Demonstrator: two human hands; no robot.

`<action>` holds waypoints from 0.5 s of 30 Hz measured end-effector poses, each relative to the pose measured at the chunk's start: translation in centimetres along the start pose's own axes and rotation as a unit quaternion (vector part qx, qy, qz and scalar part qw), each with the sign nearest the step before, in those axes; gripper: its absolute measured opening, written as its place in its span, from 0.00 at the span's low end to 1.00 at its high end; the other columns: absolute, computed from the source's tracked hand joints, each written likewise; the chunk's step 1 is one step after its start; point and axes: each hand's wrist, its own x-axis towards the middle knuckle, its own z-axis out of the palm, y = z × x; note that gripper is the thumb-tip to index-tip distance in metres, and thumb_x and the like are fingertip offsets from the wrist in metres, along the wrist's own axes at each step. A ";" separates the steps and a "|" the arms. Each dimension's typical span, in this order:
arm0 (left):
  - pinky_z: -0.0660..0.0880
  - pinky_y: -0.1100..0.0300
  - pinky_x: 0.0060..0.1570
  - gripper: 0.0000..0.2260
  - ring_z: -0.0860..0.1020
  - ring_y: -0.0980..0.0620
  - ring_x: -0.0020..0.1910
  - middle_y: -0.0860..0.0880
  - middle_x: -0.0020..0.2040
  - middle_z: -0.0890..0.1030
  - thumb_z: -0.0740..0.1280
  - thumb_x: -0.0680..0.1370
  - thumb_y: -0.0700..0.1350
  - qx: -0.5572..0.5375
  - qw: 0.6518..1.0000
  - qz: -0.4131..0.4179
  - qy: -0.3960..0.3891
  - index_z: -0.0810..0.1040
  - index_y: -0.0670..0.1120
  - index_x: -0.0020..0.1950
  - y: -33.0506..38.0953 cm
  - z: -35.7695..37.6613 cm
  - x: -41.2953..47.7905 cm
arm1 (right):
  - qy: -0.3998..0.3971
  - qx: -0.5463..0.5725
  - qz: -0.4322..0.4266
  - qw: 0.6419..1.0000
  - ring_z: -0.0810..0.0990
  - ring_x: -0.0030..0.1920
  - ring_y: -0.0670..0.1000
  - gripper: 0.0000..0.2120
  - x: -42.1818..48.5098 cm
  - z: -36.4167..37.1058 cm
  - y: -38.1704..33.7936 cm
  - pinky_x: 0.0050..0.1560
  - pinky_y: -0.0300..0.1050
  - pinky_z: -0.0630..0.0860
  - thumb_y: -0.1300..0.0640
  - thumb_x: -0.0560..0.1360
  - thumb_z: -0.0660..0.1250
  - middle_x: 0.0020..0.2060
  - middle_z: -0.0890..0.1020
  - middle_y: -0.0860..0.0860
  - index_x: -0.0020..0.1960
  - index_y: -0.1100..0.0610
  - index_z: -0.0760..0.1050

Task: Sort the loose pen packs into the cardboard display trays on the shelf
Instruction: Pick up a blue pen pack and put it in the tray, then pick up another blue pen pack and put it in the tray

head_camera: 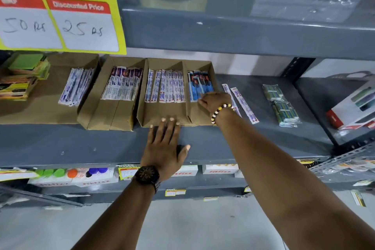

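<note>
Both forearms were bare (no sleeves showed). The left wrist wore a dark watch [146, 175]; the right, a yellow, white and black beaded bracelet [220, 111].

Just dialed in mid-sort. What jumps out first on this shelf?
The yellow discount sign at upper left, handwritten 50 Rs and 25 Rs. Below it, cardboard display trays hold rows of pen packs; the right hand reaches into the rightmost compartment at the blue packs, while the left hand lies flat on the shelf. Two loose pen packs lie just right of the trays.
</note>
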 end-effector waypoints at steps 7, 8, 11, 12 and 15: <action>0.56 0.36 0.74 0.33 0.56 0.41 0.80 0.43 0.80 0.62 0.52 0.81 0.63 0.005 1.000 -0.003 -0.007 0.61 0.43 0.79 0.0 0.1 0.1 | -0.017 0.073 -0.023 0.997 0.76 0.64 0.60 0.18 0.3 0.9 0.4 0.61 0.49 0.73 0.53 0.83 0.54 0.63 0.79 0.58 0.67 0.60 0.74; 0.56 0.36 0.74 0.33 0.55 0.42 0.80 0.43 0.80 0.61 0.51 0.81 0.63 0.005 1.000 -0.005 -0.010 0.60 0.44 0.79 0.0 0.0 0.1 | -0.003 0.138 0.002 0.990 0.78 0.63 0.60 0.17 0.1 0.8 0.4 0.60 0.49 0.74 0.56 0.82 0.56 0.61 0.80 0.59 0.64 0.62 0.76; 0.55 0.35 0.74 0.33 0.54 0.42 0.80 0.44 0.80 0.61 0.49 0.81 0.64 0.006 1.000 -0.007 -0.019 0.60 0.44 0.79 0.1 -0.2 0.1 | 0.064 0.126 -0.021 0.990 0.79 0.61 0.58 0.16 -1.1 -0.4 1.3 0.62 0.50 0.75 0.64 0.78 0.59 0.60 0.82 0.57 0.61 0.60 0.80; 0.55 0.34 0.74 0.33 0.54 0.42 0.80 0.44 0.80 0.60 0.49 0.81 0.64 0.006 1.000 -0.006 -0.023 0.59 0.44 0.79 0.1 -0.2 0.1 | 0.069 0.108 -0.042 0.991 0.80 0.59 0.57 0.16 -1.6 -1.1 1.8 0.61 0.49 0.76 0.65 0.76 0.59 0.58 0.83 0.56 0.59 0.59 0.81; 0.53 0.34 0.75 0.33 0.52 0.43 0.81 0.44 0.81 0.59 0.48 0.82 0.63 0.012 1.000 -0.005 -0.026 0.58 0.44 0.80 0.0 -0.3 0.0 | 0.144 0.083 -0.089 0.982 0.84 0.50 0.53 0.13 -3.2 -3.3 4.7 0.47 0.43 0.78 0.66 0.71 0.62 0.46 0.87 0.53 0.48 0.56 0.83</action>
